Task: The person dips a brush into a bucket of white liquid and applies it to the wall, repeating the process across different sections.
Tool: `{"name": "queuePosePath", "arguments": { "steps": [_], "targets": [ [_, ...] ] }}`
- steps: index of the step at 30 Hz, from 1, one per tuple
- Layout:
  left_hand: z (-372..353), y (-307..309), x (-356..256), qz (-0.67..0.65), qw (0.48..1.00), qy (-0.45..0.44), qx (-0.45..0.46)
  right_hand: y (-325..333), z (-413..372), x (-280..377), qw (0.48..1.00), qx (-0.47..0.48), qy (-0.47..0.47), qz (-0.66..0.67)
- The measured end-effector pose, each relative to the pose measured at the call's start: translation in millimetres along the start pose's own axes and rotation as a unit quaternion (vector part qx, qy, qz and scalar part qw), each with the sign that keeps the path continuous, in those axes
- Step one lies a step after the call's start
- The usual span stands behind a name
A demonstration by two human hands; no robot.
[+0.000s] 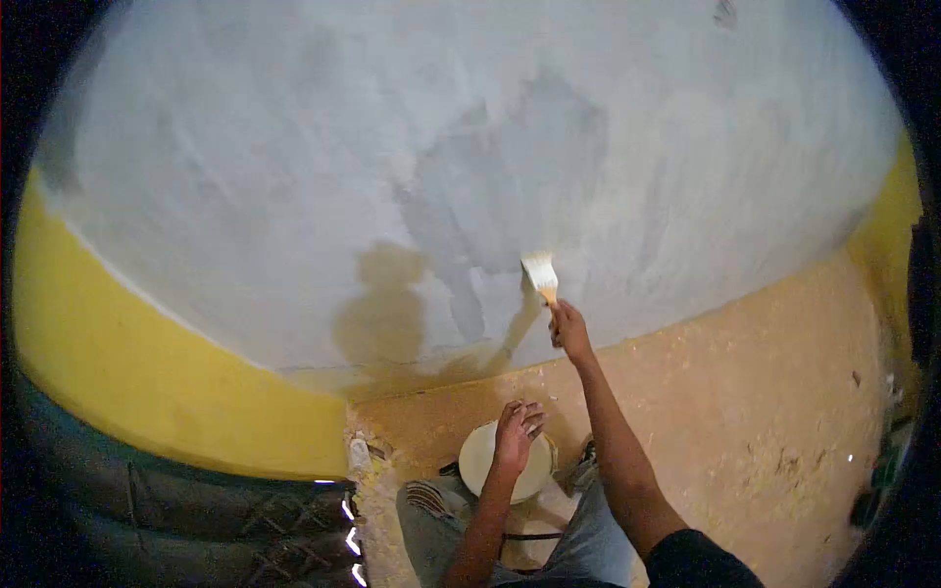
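Observation:
My right hand (569,331) is closed around the handle of a paintbrush (540,271). The brush's pale, coated bristles point up and meet the wall (294,167), whose surface is whitish with a darker grey patch (520,167) above the brush. Over a round bucket (555,461) between my knees hangs my left hand (518,431), its fingers loosely bent and somewhat apart, with nothing visible in them. Cream-coloured paint (478,457) shows inside the bucket. Part of that paint is hidden behind my left hand and wrist.
Yellow wall (147,353) lies at the left and a narrower yellow strip at the far right. The tan floor (725,392) carries scattered specks and crumbs. A dark patterned object (196,514) fills the lower left, beside a strip of pale debris (368,456). Shadows fall on the wall.

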State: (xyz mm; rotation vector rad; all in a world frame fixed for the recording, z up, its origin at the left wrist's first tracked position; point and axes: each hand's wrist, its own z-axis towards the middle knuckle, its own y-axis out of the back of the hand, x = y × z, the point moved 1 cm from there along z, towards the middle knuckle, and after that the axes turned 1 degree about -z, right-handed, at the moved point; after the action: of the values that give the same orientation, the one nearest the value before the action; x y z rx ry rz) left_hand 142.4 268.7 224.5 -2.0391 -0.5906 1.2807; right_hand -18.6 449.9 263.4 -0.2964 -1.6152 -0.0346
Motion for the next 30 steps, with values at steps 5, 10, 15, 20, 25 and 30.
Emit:
{"name": "queuePosePath", "arguments": {
  "steps": [5,10,15,20,25,30],
  "targets": [
    [-21,1,-13,-0.012,1.000,-0.016,0.002,-28,-42,-21,0.996,-0.024,-0.033,-0.078],
    [-49,22,-24,-0.036,0.999,-0.025,0.012,-101,-60,28,0.995,0.022,-0.102,0.007],
    [-55,1,-25,-0.021,0.998,-0.057,0.011,-118,-48,139,0.999,0.030,-0.024,0.030],
    [-69,8,-40,-0.023,0.997,-0.071,-0.003,-129,-105,181,0.996,0.037,0.072,0.033],
    [-59,18,-44,-0.024,0.997,-0.065,-0.021,-118,-52,101,0.992,0.040,0.123,0.007],
    [-52,24,-45,-0.039,0.995,-0.075,-0.045,-89,-9,-31,0.997,0.010,0.074,-0.001]
  ]
}}
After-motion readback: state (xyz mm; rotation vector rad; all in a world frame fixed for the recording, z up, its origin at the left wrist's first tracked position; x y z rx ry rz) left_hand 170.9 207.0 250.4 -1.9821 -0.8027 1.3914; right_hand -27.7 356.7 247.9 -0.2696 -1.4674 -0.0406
